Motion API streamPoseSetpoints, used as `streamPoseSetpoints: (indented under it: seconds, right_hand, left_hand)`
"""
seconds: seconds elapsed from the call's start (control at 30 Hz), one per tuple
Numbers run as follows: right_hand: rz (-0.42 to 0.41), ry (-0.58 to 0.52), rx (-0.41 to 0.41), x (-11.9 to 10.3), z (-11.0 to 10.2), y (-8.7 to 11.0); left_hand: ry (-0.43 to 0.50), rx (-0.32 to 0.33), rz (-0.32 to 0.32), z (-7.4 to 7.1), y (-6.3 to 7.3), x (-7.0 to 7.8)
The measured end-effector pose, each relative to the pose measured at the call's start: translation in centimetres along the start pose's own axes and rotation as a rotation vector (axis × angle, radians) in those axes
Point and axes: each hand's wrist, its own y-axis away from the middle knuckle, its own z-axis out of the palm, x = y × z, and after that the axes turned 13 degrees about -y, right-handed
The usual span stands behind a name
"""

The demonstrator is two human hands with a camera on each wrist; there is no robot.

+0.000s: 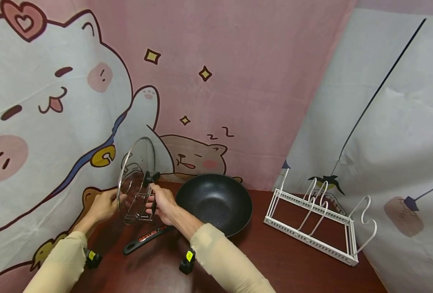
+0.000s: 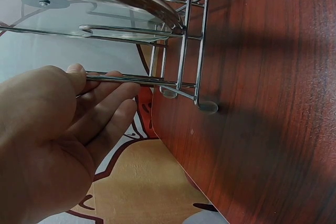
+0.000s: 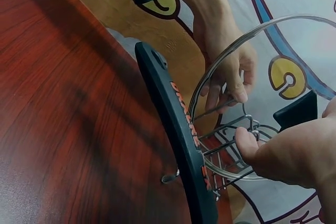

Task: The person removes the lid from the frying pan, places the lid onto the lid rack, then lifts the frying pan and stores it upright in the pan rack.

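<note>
A glass lid [image 1: 139, 160] with a metal rim and black knob [image 1: 150, 178] stands on edge in a small wire rack [image 2: 201, 51]. My left hand [image 1: 101, 209] pinches a wire on the rack's left side between thumb and fingers. On the opposite side, my right hand [image 1: 164, 204] has its fingers curled at the rack's wire, just below the knob. Its thumb [image 3: 245, 142] lies against the wire in the right wrist view. The rack's rubber-tipped feet [image 2: 208, 107] are close to the tabletop.
A black wok [image 1: 216, 203] sits right of the hands, its handle [image 1: 147, 240] reaching left beneath my right forearm. A white rack [image 1: 311, 236] with upright loops stands farther right on the reddish-brown table [image 1: 246, 264]. Printed cloth [image 1: 260, 81] hangs behind and at both sides.
</note>
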Motion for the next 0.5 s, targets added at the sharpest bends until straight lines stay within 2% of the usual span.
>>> streamPoseSetpoints:
  seconds: [0.17,0.5]
  right_hand:
    - [-0.013,0.003,-0.018,-0.3,-0.4,0.2]
    - [-0.061,0.084,-0.07,-0.6,-1.7,0.6]
  left_hand:
    - [-0.001,0.01,0.009,-0.2,0.0,0.0]
    - [-0.003,-0.002,-0.001,0.0,0.0,0.1]
